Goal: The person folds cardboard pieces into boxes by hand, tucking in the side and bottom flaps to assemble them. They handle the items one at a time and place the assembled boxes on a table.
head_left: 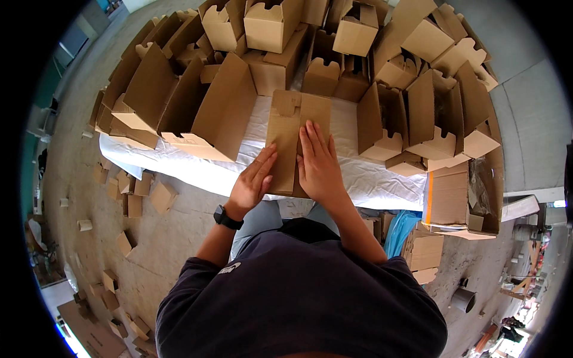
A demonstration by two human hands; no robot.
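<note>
The left hand (246, 186) lays its fingers (261, 162) along the left edge of a brown cardboard box (283, 137); they are stretched out, touching without closing around it. The right hand (322, 167) rests flat on top, its fingers extended and slightly parted. The box sits at the near edge of the worktop (179, 171), on white cloth (370, 182), between groups of open boxes (230, 107).
</note>
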